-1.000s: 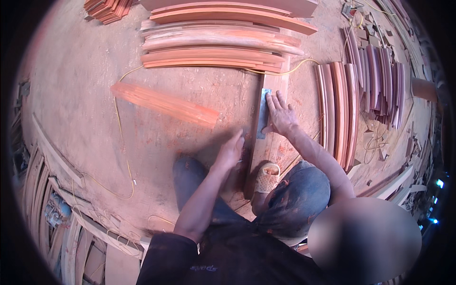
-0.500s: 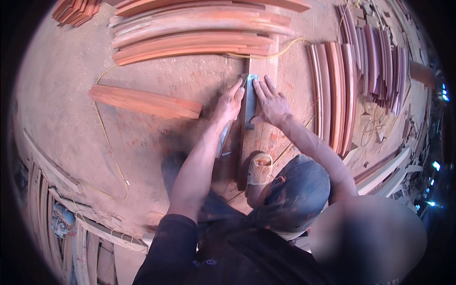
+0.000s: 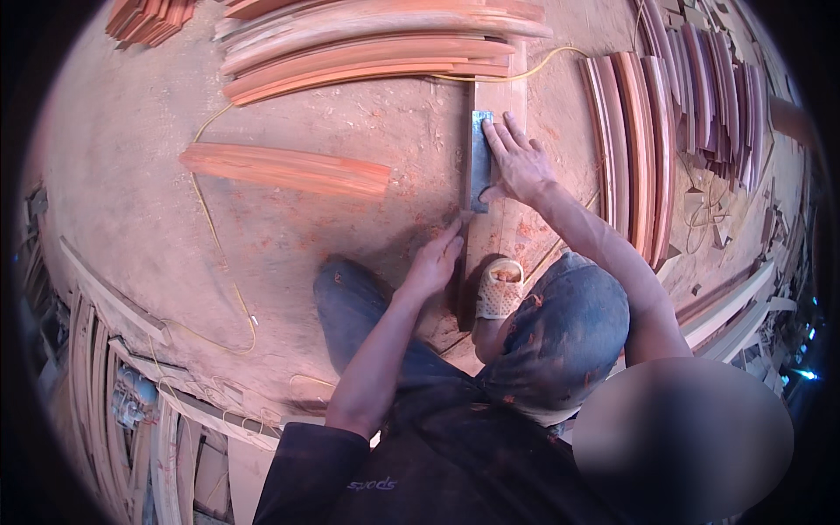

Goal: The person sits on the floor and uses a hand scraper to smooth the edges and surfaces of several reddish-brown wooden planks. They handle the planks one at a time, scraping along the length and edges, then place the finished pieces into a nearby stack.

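Sawdust-strewn floor stretches round me; my left hand (image 3: 435, 262) pinches something unclear at the plank's (image 3: 500, 229) near edge. Farther off, my right hand (image 3: 516, 162) lies spread, flattening the grey metal plate (image 3: 479, 157). I'd hold it square, steady.

Right hand (image 3: 518, 162) presses metal square (image 3: 480, 160) onto plank (image 3: 503, 227).

No packages, labels, signs or screens show anywhere; only bare timber and sawdust on the workshop floor.
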A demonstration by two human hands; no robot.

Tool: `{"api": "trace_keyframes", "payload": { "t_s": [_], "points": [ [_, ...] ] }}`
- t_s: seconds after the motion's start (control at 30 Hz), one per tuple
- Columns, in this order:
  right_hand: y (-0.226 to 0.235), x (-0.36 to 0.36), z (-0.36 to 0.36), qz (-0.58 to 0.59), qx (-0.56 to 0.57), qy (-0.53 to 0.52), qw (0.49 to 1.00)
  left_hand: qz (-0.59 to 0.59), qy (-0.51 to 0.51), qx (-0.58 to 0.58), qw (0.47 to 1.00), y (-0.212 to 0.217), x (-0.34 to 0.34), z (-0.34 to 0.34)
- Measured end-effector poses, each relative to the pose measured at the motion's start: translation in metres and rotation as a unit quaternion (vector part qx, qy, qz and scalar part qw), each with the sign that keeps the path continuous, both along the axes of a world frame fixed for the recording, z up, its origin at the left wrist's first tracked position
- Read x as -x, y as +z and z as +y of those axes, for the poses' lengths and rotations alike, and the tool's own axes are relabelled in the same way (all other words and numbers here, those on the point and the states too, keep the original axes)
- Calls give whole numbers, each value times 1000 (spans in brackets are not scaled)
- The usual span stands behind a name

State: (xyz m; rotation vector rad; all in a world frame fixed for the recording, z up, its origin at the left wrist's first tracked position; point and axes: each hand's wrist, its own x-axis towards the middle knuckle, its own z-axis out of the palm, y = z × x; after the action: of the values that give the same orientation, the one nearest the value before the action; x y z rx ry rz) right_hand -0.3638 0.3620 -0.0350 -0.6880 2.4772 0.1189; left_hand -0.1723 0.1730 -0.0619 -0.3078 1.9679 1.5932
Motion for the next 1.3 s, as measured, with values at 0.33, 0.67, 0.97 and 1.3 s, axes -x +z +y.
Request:
{"api": "trace_keyframes", "payload": {
  "t_s": [0.33, 0.67, 0.97, 1.3],
  "points": [
    [6, -1, 4, -16, 14, -1, 1000, -73, 194, 32, 978, -5, 21, 25],
    [3, -1, 5, -17, 36, -14, 999, -88, 180, 96, 975, -13, 64, 44],
    [3, -3, 2, -1, 29, -10, 1000, -9, 182, -27, 983, -55, 48, 39],
    [10, 0, -12, -12, -29, -4, 1000, -69, 141, -192, 969, -24, 145, 3]
  ]
}}
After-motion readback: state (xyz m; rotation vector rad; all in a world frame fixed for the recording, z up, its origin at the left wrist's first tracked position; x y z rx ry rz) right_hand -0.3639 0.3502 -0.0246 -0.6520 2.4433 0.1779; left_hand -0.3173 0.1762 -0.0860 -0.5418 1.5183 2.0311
